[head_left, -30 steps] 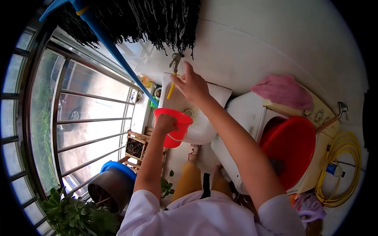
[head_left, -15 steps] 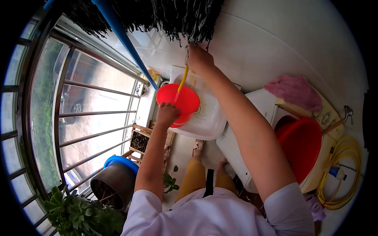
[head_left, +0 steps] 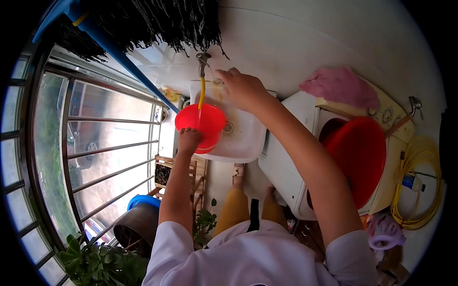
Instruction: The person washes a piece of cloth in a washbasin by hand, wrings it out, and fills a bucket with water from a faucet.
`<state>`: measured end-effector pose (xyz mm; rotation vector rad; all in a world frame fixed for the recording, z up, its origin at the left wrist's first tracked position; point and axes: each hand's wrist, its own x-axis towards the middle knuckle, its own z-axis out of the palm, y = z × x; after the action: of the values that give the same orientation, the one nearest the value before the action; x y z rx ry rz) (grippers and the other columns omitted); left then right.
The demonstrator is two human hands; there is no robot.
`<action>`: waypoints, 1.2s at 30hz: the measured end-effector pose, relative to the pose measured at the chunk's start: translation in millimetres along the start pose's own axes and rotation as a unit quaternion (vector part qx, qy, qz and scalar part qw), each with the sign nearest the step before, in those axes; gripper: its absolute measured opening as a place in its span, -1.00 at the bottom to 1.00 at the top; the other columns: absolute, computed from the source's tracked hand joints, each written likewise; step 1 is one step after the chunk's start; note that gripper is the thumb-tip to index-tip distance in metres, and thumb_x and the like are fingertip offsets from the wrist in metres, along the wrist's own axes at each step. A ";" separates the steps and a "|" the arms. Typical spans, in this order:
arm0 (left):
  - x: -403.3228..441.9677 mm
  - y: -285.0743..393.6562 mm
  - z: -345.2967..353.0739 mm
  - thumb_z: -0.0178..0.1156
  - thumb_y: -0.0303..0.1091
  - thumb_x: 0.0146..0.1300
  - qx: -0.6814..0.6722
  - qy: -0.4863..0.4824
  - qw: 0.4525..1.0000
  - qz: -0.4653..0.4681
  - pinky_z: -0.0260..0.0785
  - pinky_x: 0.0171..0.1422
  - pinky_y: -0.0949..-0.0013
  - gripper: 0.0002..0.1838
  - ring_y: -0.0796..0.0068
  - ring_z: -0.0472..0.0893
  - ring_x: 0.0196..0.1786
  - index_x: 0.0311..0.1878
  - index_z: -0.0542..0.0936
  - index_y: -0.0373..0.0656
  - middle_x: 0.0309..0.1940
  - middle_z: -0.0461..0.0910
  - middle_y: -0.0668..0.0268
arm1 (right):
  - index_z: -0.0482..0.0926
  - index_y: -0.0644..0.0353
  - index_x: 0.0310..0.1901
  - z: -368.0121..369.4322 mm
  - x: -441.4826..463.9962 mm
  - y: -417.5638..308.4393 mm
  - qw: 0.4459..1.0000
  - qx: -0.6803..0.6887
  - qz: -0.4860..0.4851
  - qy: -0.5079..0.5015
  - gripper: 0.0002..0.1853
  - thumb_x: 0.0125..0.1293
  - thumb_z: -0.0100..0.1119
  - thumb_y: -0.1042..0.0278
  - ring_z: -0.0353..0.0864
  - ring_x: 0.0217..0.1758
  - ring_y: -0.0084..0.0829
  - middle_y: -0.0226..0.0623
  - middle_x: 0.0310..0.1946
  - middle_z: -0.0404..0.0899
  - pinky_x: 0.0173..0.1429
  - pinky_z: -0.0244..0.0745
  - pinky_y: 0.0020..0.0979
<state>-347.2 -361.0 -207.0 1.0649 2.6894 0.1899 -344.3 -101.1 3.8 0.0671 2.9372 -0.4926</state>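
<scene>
A red bucket [head_left: 213,121] is held over the white sink [head_left: 255,143], and my left hand [head_left: 190,141] is closed on its near rim. Above it a metal tap [head_left: 203,59] sticks out from the wall. A short yellow hose [head_left: 202,90] hangs from the tap, its lower end inside the bucket, where a thin stream of water seems to run out. To the right of the tap, my right hand [head_left: 242,89] is in the air with fingers partly stretched, apart from the tap and holding nothing.
A blue pole [head_left: 129,62] and a black mop head [head_left: 157,24] hang above. On the right, a washing machine [head_left: 286,157] bears a red basin [head_left: 358,162] and a pink cloth [head_left: 341,86]. A coiled yellow hose [head_left: 431,190] hangs beside it. Railings [head_left: 114,157] and plants [head_left: 102,262] line the left.
My right hand has come off the tap and moved down and to its right. My left hand still grips the bucket under the hose. The view has shifted a little.
</scene>
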 end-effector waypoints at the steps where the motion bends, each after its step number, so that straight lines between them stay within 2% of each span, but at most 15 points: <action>1: -1.0 -1.6 -0.4 0.21 -0.22 -0.05 0.000 -0.002 1.000 0.006 0.15 0.16 0.12 -0.90 0.33 0.50 -0.07 -0.42 0.61 0.09 -0.38 0.54 0.42 | 0.21 0.05 0.21 -2.5 -15.8 1.1 1.000 0.001 0.006 0.000 -0.47 0.17 0.02 0.35 0.55 -0.13 -0.25 -0.21 -0.08 0.44 -0.11 0.48 -0.26; 3: -2.2 -1.2 -0.5 0.20 -0.24 -0.07 -0.009 -0.003 1.000 0.011 0.17 0.12 0.17 -0.91 0.34 0.50 -0.10 -0.43 0.61 0.07 -0.40 0.54 0.41 | 0.28 0.10 0.16 -5.7 -49.7 1.3 0.997 0.063 -0.034 0.001 -0.52 0.18 0.06 0.30 0.54 -0.14 -0.25 -0.19 -0.10 0.43 -0.08 0.45 -0.27; 4: -4.4 1.5 0.6 0.20 -0.24 -0.07 -0.009 -0.005 1.000 0.015 0.17 0.12 0.17 -0.91 0.34 0.50 -0.10 -0.43 0.61 0.07 -0.40 0.54 0.41 | 0.28 0.10 0.16 -5.7 -67.3 -1.0 0.998 0.063 -0.030 0.001 -0.52 0.18 0.06 0.30 0.54 -0.14 -0.25 -0.19 -0.10 0.43 -0.08 0.45 -0.27; 6: -5.6 3.7 6.1 0.19 -0.26 -0.06 -0.001 0.029 0.999 0.045 0.17 0.11 0.17 -0.93 0.34 0.50 -0.13 -0.47 0.60 0.03 -0.42 0.52 0.40 | 0.30 0.13 0.14 -4.6 -99.5 -7.2 0.983 0.181 -0.016 0.022 -0.53 0.17 0.08 0.30 0.54 -0.16 -0.25 -0.19 -0.15 0.43 -0.09 0.44 -0.28; 8: -5.1 5.1 6.8 0.19 -0.28 -0.06 0.004 0.046 0.997 0.059 0.18 0.10 0.17 -0.94 0.34 0.50 -0.14 -0.48 0.60 0.02 -0.43 0.52 0.39 | 0.32 0.15 0.12 2.1 -129.9 -12.9 0.968 0.249 -0.003 0.010 -0.56 0.18 0.07 0.33 0.53 -0.12 -0.18 -0.16 -0.12 0.46 -0.09 0.46 -0.25; 9: -5.0 7.9 5.8 0.19 -0.28 -0.06 -0.007 0.033 0.998 0.053 0.18 0.11 0.17 -0.94 0.34 0.49 -0.14 -0.50 0.59 0.01 -0.44 0.51 0.39 | 0.36 0.14 0.09 11.2 -145.6 -17.0 0.963 0.265 -0.009 0.050 -0.57 0.14 0.09 0.38 0.53 -0.22 -0.28 -0.21 -0.21 0.45 -0.15 0.44 -0.30; 15: -8.0 14.3 6.0 0.22 -0.27 -0.08 0.005 0.027 0.998 0.051 0.19 0.12 0.19 -0.93 0.35 0.49 -0.14 -0.52 0.58 0.00 -0.45 0.50 0.39 | 0.40 0.10 0.04 44.7 -222.1 -27.5 0.973 0.227 -0.001 -0.035 -0.61 0.12 0.11 0.38 0.52 -0.24 -0.26 -0.26 -0.26 0.47 -0.19 0.45 -0.28; 17: -8.8 15.8 5.5 0.23 -0.25 -0.08 0.014 0.025 0.998 0.052 0.19 0.12 0.19 -0.92 0.35 0.49 -0.14 -0.53 0.58 0.01 -0.45 0.49 0.40 | 0.47 0.17 -0.05 50.7 -239.2 -29.6 0.972 0.225 -0.015 -0.066 -0.69 0.14 0.07 0.38 0.51 -0.28 -0.22 -0.23 -0.30 0.46 -0.21 0.45 -0.27; 23: -11.8 18.2 5.7 0.23 -0.25 -0.06 0.025 0.025 0.997 0.068 0.19 0.13 0.19 -0.92 0.36 0.47 -0.12 -0.52 0.57 0.00 -0.44 0.49 0.40 | 0.51 0.15 -0.13 58.0 -266.8 -26.9 0.972 0.234 -0.007 -0.016 -0.75 0.12 0.02 0.44 0.52 -0.32 -0.22 -0.24 -0.37 0.47 -0.25 0.45 -0.26; 26: -16.9 16.2 13.4 0.24 -0.29 -0.12 0.020 0.051 0.995 0.080 0.21 0.09 0.20 -0.91 0.32 0.46 -0.16 -0.54 0.55 -0.04 -0.43 0.47 0.38 | 0.51 0.15 -0.14 53.7 -268.9 -23.8 0.976 0.219 -0.007 -0.009 -0.73 0.08 0.02 0.48 0.53 -0.32 -0.23 -0.25 -0.37 0.47 -0.25 0.46 -0.28; 32: -13.6 11.2 23.4 0.23 -0.33 -0.13 -0.039 0.038 0.986 0.155 0.24 0.06 0.19 -0.93 0.26 0.47 -0.19 -0.54 0.55 -0.06 -0.45 0.48 0.35 | 0.52 0.18 -0.15 58.3 -268.8 -21.7 0.977 0.211 -0.015 0.015 -0.73 0.06 0.02 0.51 0.54 -0.31 -0.26 -0.27 -0.37 0.47 -0.23 0.47 -0.33; 34: -8.2 5.4 21.7 0.24 -0.33 -0.13 -0.043 0.020 0.998 0.041 0.28 0.02 0.16 -0.91 0.22 0.48 -0.21 -0.51 0.56 -0.07 -0.47 0.50 0.31 | 0.52 0.19 -0.15 58.1 -267.7 -21.3 0.977 0.212 -0.015 0.021 -0.73 0.06 0.01 0.52 0.54 -0.31 -0.27 -0.27 -0.37 0.47 -0.23 0.47 -0.34; 36: -4.8 6.6 35.8 0.25 -0.31 -0.13 -0.077 0.040 0.996 0.019 0.29 0.01 0.16 -0.89 0.20 0.49 -0.21 -0.49 0.57 -0.07 -0.47 0.51 0.30 | 0.52 0.19 -0.15 58.9 -267.5 -21.2 0.977 0.210 -0.023 0.016 -0.73 0.06 0.01 0.51 0.54 -0.31 -0.27 -0.28 -0.37 0.47 -0.23 0.47 -0.34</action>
<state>-329.7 -358.4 -239.2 1.0829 2.6746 0.4470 -73.1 -145.1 0.3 0.0575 2.8160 -1.1212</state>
